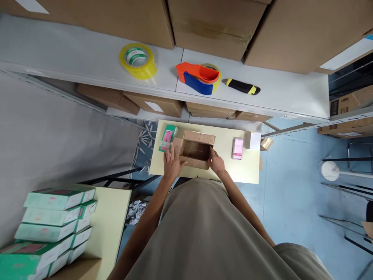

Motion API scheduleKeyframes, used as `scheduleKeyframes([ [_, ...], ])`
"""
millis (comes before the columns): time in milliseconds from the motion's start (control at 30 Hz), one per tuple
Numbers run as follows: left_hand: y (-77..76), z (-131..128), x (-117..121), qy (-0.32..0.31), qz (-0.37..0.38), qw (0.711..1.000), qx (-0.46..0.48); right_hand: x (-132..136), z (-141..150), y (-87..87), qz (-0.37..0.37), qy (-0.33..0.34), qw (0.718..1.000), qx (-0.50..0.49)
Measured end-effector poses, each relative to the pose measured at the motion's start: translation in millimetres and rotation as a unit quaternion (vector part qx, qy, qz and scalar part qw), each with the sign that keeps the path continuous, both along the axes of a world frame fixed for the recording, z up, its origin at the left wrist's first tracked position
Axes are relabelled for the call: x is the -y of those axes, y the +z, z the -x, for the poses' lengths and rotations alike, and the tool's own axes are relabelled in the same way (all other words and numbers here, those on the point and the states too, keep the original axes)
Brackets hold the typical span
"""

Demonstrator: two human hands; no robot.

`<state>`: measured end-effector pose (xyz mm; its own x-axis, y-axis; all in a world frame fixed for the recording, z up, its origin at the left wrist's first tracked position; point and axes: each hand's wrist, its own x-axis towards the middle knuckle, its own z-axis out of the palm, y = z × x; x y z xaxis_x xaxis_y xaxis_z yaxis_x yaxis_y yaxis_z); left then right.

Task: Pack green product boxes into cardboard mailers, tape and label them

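An open cardboard box (197,162) lies on the pale yellow table in front of me, its flaps folded outward and its inside dark. My left hand (172,165) is at its left end, fingers stretched out and apart over the left flap, thumb toward the front flap. Close beyond those fingertips lies a green and pink box (167,138). On the right, my right hand (216,162) pinches the end wall of the cardboard box, with its fingertips at the inner edge. Farther right on the table sits a small pink pack (237,148), partly pixelated, near a white box (253,140).
Above the table runs a grey shelf (96,54) with a yellow tape roll (149,70), an orange-blue tape dispenser (198,77), a utility knife (241,86) and large cartons (215,35). Stacked green-white boxes (52,214) stand on a side table (112,206) at lower left.
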<state>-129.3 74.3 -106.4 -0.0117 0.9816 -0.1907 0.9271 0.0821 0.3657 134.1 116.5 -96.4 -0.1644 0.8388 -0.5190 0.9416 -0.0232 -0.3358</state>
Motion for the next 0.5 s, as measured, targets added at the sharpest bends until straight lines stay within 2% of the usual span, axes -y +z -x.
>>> scheduleKeyframes([
  [133, -28.0, 11, -13, -0.021, 0.068, 0.995, 0.075, -3, -2, -6.4, -0.004, 0.014, 1.0, 0.0],
  [233, -40.9, 13, -17, -0.013, 0.076, 0.991, 0.111, -4, -4, -10.8, -0.014, 0.021, 1.0, -0.004],
  [400, -44.2, 13, -13, 0.009, 0.069, 0.989, 0.13, -5, -7, -12.2, -0.02, 0.041, 0.999, -0.007],
  [500, -41.3, 7, -9, 0.029, 0.093, 0.988, 0.117, -10, -13, -10.4, -0.02, 0.063, 0.998, 0.005],
])
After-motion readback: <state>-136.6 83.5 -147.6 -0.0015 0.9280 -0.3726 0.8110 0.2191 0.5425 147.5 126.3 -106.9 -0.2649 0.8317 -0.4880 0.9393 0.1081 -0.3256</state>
